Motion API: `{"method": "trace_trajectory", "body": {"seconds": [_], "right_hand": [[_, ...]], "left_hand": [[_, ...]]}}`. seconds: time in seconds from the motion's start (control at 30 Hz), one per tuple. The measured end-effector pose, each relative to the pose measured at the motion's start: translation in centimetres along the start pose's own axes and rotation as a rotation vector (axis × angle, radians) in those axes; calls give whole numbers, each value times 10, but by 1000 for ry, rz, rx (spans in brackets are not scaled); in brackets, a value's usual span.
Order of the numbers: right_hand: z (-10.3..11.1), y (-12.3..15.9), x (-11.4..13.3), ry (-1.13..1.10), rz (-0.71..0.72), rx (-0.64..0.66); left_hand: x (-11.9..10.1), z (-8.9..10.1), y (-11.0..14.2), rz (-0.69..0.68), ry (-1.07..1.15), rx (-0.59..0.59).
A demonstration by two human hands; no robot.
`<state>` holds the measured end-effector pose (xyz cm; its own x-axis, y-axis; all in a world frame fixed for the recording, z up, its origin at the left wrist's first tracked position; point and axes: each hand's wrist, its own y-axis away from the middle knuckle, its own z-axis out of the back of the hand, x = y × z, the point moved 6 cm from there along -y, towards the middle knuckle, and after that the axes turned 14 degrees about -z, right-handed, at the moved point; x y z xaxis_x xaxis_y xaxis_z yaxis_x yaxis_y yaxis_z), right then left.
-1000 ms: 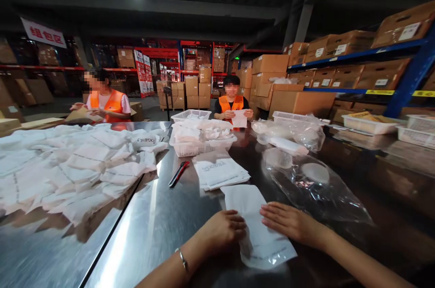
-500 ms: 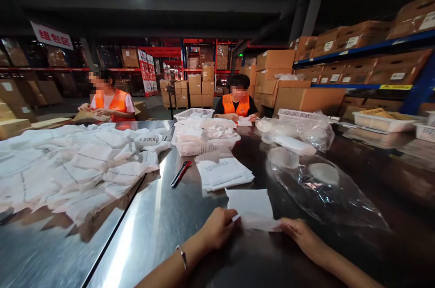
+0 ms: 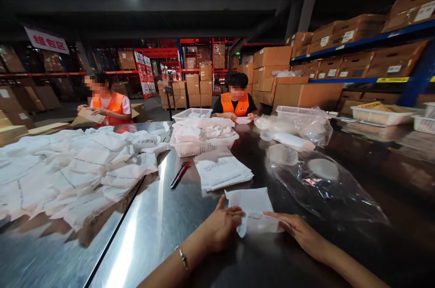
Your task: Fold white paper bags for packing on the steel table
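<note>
The steel table (image 3: 152,229) serves as landmark. At its near edge, centre, lies the white pouch (image 3: 253,208), folded over on itself. The left hand (image 3: 222,224) pinches the pouch's left edge between thumb and curled fingers, a narrow grip closed on the material. The right hand (image 3: 297,229) lies flat and open, fingertips pressing the pouch's right end to the table, holding nothing. To fold well, I judge the left hand should keep the edges aligned while the right smooths along the crease, so trapped air escapes and the fold lies flat.

Far left on the table spreads a heap of white pouches (image 3: 74,170). Toward the middle lies a red and black cutter (image 3: 179,173), then a neat stack of folded pouches (image 3: 222,171) just beyond the hands, and behind it a white basket (image 3: 204,138). To the right sits a crumpled clear plastic bag (image 3: 322,183), close to the right hand; it could catch a sweeping wrist. Across the table, two people in orange vests (image 3: 112,103) work separately.
</note>
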<state>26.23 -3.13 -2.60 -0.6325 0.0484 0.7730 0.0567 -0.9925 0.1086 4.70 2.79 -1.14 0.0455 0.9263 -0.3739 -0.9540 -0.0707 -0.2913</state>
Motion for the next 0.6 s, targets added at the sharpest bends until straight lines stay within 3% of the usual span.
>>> {"method": "trace_trajectory", "body": {"seconds": [0.07, 0.17, 0.27, 0.47, 0.6], "right_hand": [[0, -1, -3, -32, -5, -13], [2, -5, -8, -134, -60, -88], [2, -10, -11, -214, -133, -194], [-1, -18, -6, -282, -231, -310], [0, -21, -6, -216, -274, -388]], "left_hand": [[1, 4, 1, 27, 102, -64], [17, 5, 4, 203, 442, -353], [38, -7, 6, 395, 682, -617], [49, -22, 7, 542, 657, -845], [41, -10, 13, 638, 357, -842]]}}
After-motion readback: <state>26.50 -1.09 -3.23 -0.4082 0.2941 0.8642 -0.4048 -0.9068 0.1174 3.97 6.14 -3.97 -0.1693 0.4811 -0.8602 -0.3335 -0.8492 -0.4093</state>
